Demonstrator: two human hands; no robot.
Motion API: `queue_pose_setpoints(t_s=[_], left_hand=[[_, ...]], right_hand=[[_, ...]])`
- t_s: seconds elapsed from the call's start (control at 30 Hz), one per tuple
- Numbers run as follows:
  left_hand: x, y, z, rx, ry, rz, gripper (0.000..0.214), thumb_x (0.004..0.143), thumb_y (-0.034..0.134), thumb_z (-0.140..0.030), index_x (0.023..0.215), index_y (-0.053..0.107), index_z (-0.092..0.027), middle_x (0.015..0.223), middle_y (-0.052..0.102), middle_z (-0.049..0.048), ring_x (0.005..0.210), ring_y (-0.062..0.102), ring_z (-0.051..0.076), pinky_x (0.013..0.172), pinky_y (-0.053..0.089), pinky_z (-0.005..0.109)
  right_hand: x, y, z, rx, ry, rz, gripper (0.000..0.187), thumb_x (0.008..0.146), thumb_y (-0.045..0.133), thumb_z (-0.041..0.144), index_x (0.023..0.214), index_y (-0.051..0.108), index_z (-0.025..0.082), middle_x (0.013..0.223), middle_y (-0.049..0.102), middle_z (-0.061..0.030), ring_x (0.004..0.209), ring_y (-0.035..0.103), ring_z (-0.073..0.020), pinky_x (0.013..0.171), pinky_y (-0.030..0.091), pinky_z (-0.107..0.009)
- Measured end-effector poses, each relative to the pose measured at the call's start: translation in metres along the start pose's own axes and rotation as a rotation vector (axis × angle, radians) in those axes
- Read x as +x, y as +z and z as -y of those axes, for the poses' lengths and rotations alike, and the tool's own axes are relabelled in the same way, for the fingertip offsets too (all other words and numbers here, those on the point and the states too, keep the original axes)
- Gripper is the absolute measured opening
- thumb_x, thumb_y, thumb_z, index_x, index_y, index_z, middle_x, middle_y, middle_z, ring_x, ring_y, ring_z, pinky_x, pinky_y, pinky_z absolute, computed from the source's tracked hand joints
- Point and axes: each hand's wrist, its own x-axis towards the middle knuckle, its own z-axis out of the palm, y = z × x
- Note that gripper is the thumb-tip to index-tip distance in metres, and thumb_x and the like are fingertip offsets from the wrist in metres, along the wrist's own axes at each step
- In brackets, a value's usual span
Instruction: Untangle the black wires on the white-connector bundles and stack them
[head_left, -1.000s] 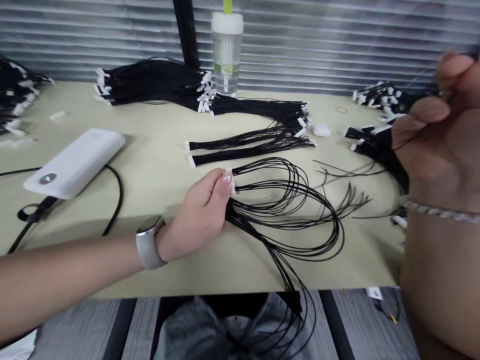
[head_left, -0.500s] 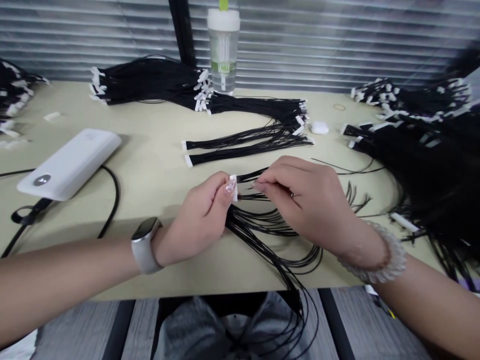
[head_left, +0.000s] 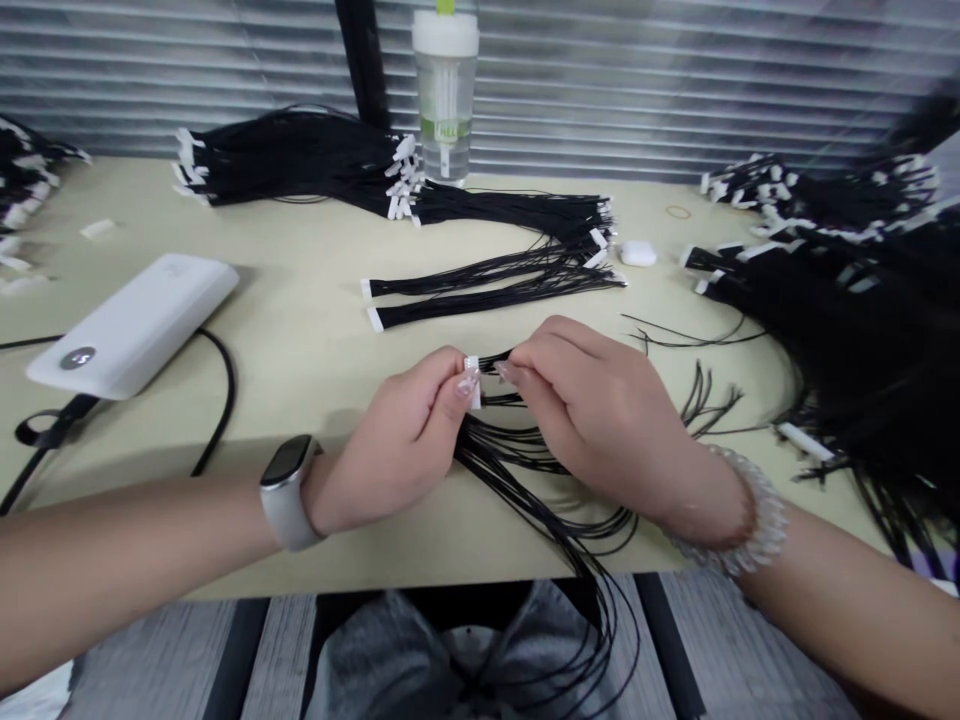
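1. The small white plug (head_left: pixel 472 380) is held just above the counter (head_left: pixel 300 330), in the middle, between the two hands.
2. The left hand (head_left: pixel 397 440) pinches the plug tight between thumb and fingertip. The right hand (head_left: pixel 600 410) is closed too, pinching one of the thin black wires (head_left: pixel 540 480) right beside the plug. The hands almost touch.
3. The plug looks tiny, light and hard. I think its flat sides are the best place to hold it.
4. The wires look soft, bendy and easy to tangle. They loop on the counter and hang over its front edge. Holding a wire near its tip, with no hard pulling, seems safest.
5. Farther back lie wire bundles (head_left: pixel 495 280), a white power bank (head_left: pixel 131 325) and a clear bottle (head_left: pixel 445 90).
6. The bottle has a green label, but its writing is too small to read. I can read no other writing.
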Motion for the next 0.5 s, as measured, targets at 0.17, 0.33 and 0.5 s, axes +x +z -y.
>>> queue_pose_setpoints(t_s=[0.17, 0.33, 0.5], left_hand=[[-0.001, -0.001, -0.001, 0.048, 0.017, 0.016, 0.028, 0.092, 0.028, -0.031, 0.068, 0.036, -0.018, 0.057, 0.038, -0.0038, 0.050, 0.034, 0.009, 0.048, 0.030, 0.024], [-0.002, 0.000, -0.001, 0.086, 0.046, 0.007, 0.026, 0.091, 0.029, -0.028, 0.068, 0.035, -0.018, 0.056, 0.038, -0.0040, 0.049, 0.034, 0.009, 0.047, 0.029, 0.023], [-0.003, 0.000, -0.001, 0.070, 0.035, 0.007, 0.026, 0.091, 0.029, -0.029, 0.068, 0.036, -0.019, 0.057, 0.038, -0.0036, 0.050, 0.035, 0.009, 0.048, 0.030, 0.023]], right_hand=[[-0.001, 0.002, 0.002, -0.015, -0.013, -0.021, 0.028, 0.088, 0.035, 0.023, 0.078, 0.058, 0.011, 0.074, 0.054, -0.0053, 0.067, 0.048, -0.0115, 0.061, 0.037, -0.025], [-0.004, 0.007, 0.004, -0.029, -0.026, -0.061, 0.029, 0.088, 0.034, 0.022, 0.075, 0.058, 0.012, 0.072, 0.054, -0.0057, 0.067, 0.048, -0.0119, 0.060, 0.036, -0.025], [-0.004, 0.010, 0.004, -0.029, -0.031, -0.091, 0.029, 0.088, 0.035, 0.024, 0.075, 0.058, 0.012, 0.069, 0.054, -0.0039, 0.064, 0.046, -0.0104, 0.058, 0.034, -0.024]])
